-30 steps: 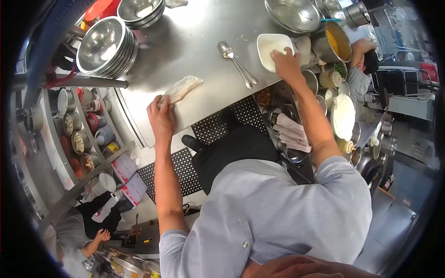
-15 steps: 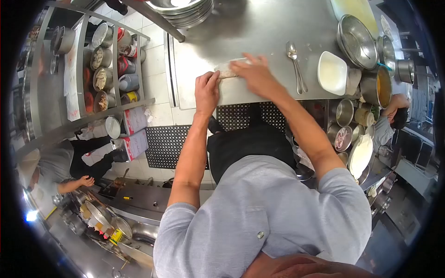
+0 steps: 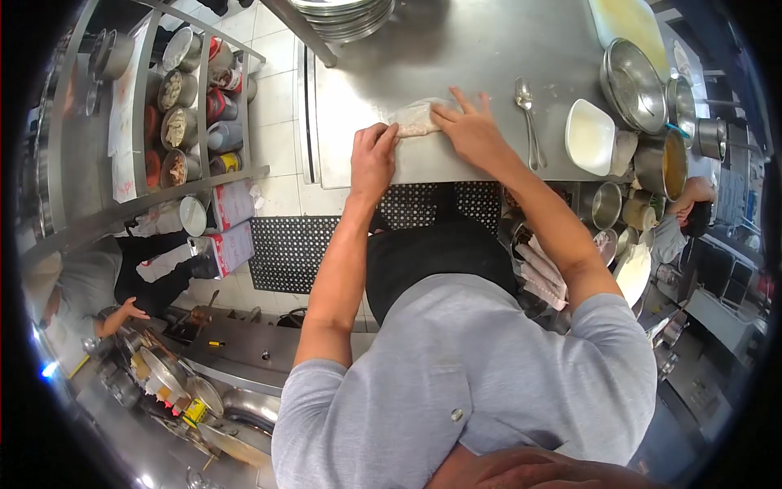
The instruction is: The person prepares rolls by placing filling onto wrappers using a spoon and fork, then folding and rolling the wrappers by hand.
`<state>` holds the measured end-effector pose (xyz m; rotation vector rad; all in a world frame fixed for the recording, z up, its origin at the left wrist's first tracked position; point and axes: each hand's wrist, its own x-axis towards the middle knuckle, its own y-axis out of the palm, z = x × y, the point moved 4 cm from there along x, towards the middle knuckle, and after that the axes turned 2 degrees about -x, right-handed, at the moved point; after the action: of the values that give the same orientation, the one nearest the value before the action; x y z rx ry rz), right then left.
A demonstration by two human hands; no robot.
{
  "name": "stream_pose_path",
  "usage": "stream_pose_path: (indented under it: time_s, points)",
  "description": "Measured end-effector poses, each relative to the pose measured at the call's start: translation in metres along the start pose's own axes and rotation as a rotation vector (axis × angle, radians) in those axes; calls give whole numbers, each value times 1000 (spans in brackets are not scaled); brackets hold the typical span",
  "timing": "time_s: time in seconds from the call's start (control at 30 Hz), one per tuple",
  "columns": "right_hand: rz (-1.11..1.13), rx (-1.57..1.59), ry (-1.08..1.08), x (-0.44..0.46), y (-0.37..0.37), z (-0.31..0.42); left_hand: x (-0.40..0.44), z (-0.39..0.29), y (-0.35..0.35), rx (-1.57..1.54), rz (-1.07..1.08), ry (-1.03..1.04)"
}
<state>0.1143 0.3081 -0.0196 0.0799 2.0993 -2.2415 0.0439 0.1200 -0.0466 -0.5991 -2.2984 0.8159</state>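
Observation:
A short, pale roll in a thin translucent wrapping [image 3: 416, 121] lies on the steel worktop [image 3: 505, 49], close to its near edge. At the left end of the roll, my left hand [image 3: 374, 159] is closed, fingertips pinching it. My right hand [image 3: 475, 133] touches the right end, its fingers spread apart. What is inside the wrapping is not clear. To the right of my right hand, two spoons [image 3: 529, 126] lie side by side, and beyond them stands a white bowl [image 3: 590, 137].
Stacked metal bowls [image 3: 346, 18] stand at the back left beside a post [image 3: 300, 28]. Colanders [image 3: 634, 85] and an orange-filled pot [image 3: 661, 165] crowd the right. A shelf of pots [image 3: 181, 90] is at left. Co-workers stand left [image 3: 90, 281] and far right [image 3: 672, 236].
My right hand has moved a little right to the roll's end, uncovering more of the roll, and is no longer blurred. My left hand keeps its pinch. The whole view has shifted slightly.

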Motion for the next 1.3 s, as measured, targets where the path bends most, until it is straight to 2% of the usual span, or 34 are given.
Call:
stream_pose_path:
  time_s: [0.03, 0.1, 0.23, 0.3, 0.4, 0.63, 0.7, 0.83, 0.9, 1.0, 1.07, 1.1, 1.23, 1.3]
  points:
    - [2, 0, 5, 0, 5, 0, 1, -1, 1, 6, 7, -3]
    - [-144, 60, -104, -1, 6, 4, 2, -1, -1, 0, 34, 3]
    - [-36, 8, 37, -12, -3, -17, 9, -3, -9, 22, 85, 10]
    - [-210, 106, 45, -13, -5, -18, 14, -12, -9, 44, 107, 28]
    - [-238, 194, -66, -6, 3, -1, 24, -16, -3, 109, 186, 51]
    - [-308, 290, -52, -7, 8, -10, 27, -5, 1, 79, 238, 4]
    - [-279, 331, -33, -5, 9, -12, 29, -4, 2, 75, 245, 10]
    - [-174, 424, 48, 8, 15, -22, 41, -4, 3, 87, 328, -125]
    - [7, 497, 164, 18, 19, -28, 44, -3, 5, 99, 363, -190]
    - [121, 495, 209, 28, 19, -32, 43, -7, 9, 181, 341, -125]
    - [177, 500, 224, 35, 18, -35, 39, -23, 7, 193, 207, 84]
    - [235, 504, 239, 36, 18, -35, 37, -30, 8, 176, 204, 119]
    - [255, 480, 258, 31, 14, -29, 34, -23, 16, 151, 170, 161]
    - [-214, 431, 76, 16, 4, -18, 38, -16, 19, 159, 208, 83]
